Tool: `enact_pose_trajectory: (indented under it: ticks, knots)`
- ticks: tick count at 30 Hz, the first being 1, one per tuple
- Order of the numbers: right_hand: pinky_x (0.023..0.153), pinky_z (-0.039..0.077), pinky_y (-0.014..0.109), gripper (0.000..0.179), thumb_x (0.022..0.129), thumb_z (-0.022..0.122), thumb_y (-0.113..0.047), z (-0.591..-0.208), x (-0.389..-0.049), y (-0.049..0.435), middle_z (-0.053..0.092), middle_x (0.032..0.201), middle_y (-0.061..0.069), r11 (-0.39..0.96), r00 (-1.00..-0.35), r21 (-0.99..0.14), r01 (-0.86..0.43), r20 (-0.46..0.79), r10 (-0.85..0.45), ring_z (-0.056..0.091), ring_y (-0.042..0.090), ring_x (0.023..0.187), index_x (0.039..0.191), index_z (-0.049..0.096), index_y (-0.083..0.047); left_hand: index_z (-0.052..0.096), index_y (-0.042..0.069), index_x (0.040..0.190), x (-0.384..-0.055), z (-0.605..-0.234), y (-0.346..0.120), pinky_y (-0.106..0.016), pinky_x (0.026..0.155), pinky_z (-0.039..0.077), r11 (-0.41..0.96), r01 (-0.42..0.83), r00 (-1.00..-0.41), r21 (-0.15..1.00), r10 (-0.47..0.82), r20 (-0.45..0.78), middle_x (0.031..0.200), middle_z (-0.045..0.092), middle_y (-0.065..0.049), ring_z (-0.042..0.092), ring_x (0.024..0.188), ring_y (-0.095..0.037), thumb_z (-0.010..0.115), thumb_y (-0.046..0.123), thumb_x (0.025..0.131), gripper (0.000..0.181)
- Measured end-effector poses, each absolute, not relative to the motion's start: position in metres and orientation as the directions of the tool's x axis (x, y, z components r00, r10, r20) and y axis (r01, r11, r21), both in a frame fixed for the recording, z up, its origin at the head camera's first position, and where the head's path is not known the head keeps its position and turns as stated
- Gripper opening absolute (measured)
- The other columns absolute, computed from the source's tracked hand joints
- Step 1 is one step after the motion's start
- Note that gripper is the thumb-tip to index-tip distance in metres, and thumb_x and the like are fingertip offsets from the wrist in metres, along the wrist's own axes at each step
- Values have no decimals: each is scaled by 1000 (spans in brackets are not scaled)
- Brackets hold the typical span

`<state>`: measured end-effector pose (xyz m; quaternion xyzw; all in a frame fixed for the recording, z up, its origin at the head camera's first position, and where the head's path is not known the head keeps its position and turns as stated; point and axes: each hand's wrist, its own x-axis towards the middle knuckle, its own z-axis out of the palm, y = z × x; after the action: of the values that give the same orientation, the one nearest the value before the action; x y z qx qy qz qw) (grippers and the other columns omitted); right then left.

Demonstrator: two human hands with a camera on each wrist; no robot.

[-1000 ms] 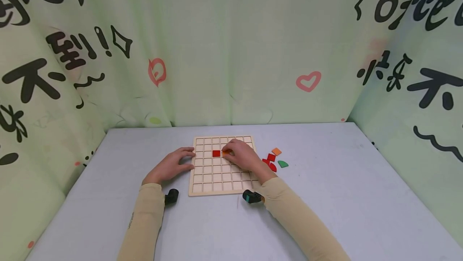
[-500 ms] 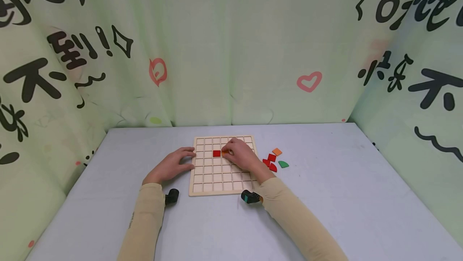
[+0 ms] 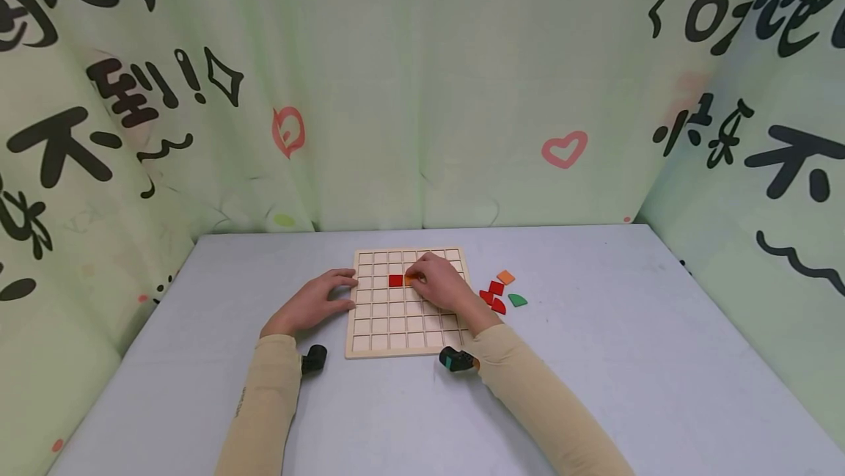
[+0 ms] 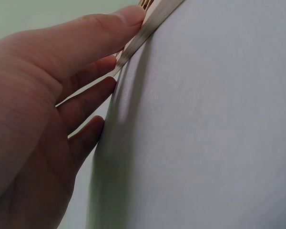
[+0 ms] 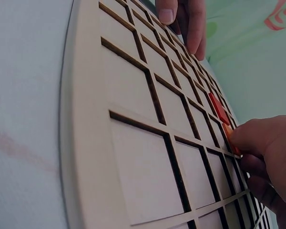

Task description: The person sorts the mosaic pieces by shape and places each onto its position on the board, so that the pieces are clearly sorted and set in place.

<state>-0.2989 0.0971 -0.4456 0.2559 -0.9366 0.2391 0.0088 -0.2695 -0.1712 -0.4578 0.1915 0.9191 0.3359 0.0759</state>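
A wooden grid board (image 3: pixel 379 324) with square cells lies on the table. My left hand (image 3: pixel 315 303) touches its left edge, fingers fairly straight; in the left wrist view the thumb lies on the board's rim (image 4: pixel 150 28). A red square tile (image 3: pixel 395 281) sits in a cell of an upper row. Directly right of it, my right hand (image 3: pixel 444 284) pinches an orange tile (image 5: pixel 227 130) at the neighbouring cell, thumb on top. The hand hides most of the orange tile, so whether it lies flat in the cell cannot be told.
Right of the board lie loose pieces: an orange tile (image 3: pixel 505 276), a red square (image 3: pixel 496 287), red rounded pieces (image 3: pixel 498 306) and a green quarter-round piece (image 3: pixel 517 300). A white table (image 3: pixel 396 417) carries everything. A printed curtain (image 3: pixel 370 94) hangs behind.
Almost nothing differs. My right hand stays at the same cell with the orange tile, and its wrist has shifted very slightly left. The left hand keeps its place at the board's edge.
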Motion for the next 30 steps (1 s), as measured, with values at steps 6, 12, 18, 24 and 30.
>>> enact_pose_trajectory:
  ticks: [6, 12, 18, 24, 30]
  knots:
    - [93, 51, 37, 19, 95, 64, -10, -445, -299, 97, 63, 110, 9, 750, -870, -455, -481, 140, -473, 59, 25, 103, 110, 73, -5, 59, 4, 134, -269, -458, -171, -50, 113, 32, 701, 303, -915, 646, 404, -10, 150, 42, -11, 34, 141, -33, 71, 24, 91, 49]
    - [93, 50, 37, 20, 95, 63, -10, -444, -298, 97, 62, 111, 9, 754, -873, -453, -475, 131, -470, 58, 25, 104, 111, 72, -6, 58, 4, 134, -269, -457, -171, -49, 114, 32, 704, 293, -917, 647, 399, -19, 151, 41, -10, 33, 141, -32, 71, 25, 91, 49]
    - [94, 50, 37, 19, 95, 64, -10, -445, -298, 98, 62, 110, 9, 753, -871, -452, -478, 132, -474, 58, 25, 104, 111, 73, -6, 58, 4, 134, -270, -457, -171, -49, 114, 31, 706, 296, -916, 643, 402, -20, 151, 41, -11, 33, 141, -32, 71, 25, 91, 49]
    - [94, 50, 38, 19, 95, 63, -11, -447, -300, 100, 63, 110, 8, 742, -866, -461, -487, 144, -479, 58, 25, 104, 110, 73, -6, 58, 4, 134, -269, -458, -171, -49, 114, 31, 705, 291, -917, 646, 398, -22, 151, 41, -11, 33, 141, -32, 70, 24, 92, 49]
    - [92, 51, 37, 17, 96, 63, -13, -447, -301, 106, 65, 109, 7, 720, -866, -488, -493, 192, -462, 60, 24, 103, 108, 74, -7, 57, 4, 135, -269, -457, -171, -49, 114, 31, 701, 281, -918, 655, 395, -29, 152, 40, -10, 32, 142, -32, 70, 25, 92, 50]
